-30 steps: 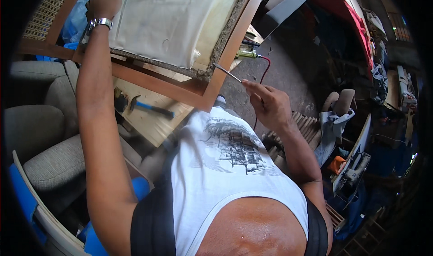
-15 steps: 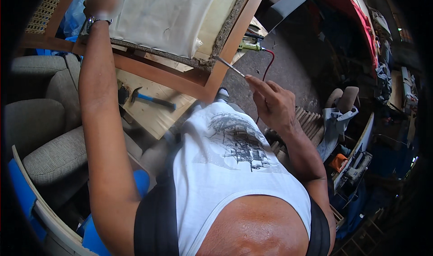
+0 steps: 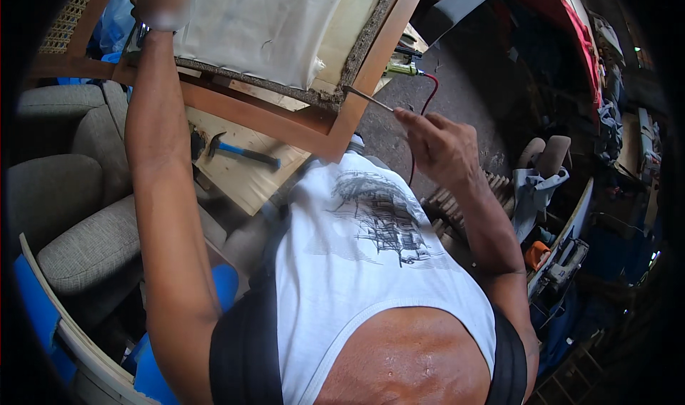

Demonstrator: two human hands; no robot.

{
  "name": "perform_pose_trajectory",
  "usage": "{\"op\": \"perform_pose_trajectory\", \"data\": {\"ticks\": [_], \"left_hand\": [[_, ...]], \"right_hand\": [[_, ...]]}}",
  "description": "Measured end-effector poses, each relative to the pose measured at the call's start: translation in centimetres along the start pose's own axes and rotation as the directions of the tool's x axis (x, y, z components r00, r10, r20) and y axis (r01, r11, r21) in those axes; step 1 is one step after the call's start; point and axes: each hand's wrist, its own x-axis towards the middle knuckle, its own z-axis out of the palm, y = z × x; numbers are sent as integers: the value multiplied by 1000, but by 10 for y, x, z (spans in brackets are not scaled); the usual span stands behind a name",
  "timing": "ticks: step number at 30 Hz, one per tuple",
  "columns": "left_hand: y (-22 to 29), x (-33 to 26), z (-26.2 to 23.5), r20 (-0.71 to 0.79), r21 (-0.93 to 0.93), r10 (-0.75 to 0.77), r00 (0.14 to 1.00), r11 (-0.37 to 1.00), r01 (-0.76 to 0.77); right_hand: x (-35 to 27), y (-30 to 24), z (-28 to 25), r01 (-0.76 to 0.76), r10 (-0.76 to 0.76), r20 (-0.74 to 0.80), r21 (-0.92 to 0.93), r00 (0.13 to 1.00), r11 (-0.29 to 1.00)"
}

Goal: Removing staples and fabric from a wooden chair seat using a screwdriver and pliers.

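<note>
My right hand is closed around a thin metal-shafted hand tool, with the forefinger laid along it. Its handle is hidden in my fist, and its tip is at the near right corner of a brown wooden furniture frame. Inside that frame sits a panel covered in pale cloth, edged by a rough brown strip. My left arm reaches to the far left, where my left hand is at the panel's left edge. Its fingers are smeared, so their grip cannot be made out.
A blue-handled hammer lies on a plywood board below the frame. Grey cushions are stacked at left. A green tool with a red hose lies beyond the frame's right side. Woven cane shows at far left.
My right hand has shifted slightly right with the tool, whose tip stays around the frame's corner. My left hand remains in nearly the same place.
</note>
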Motion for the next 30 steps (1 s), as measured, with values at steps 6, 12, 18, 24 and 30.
{"op": "perform_pose_trajectory", "data": {"ticks": [6,12,18,24,30], "left_hand": [[24,-6,-21,-12,-26,-21,1000,999,20],[40,-16,-44,93,-25,-75,993,997,77],[53,-17,-78,214,-8,-103,971,994,107],[34,-39,-31,-38,-27,-16,999,1000,14],[-2,7,-27,74,-147,-72,995,986,82]], "right_hand": [[3,41,68,57,51,-229,440,972,896],[-8,54,61,-51,67,-14,514,998,856],[-25,60,-12,-80,92,-10,417,996,905],[-32,35,-21,-1,22,-103,204,994,979],[-63,-10,-48,-198,203,20,330,979,923]]}}
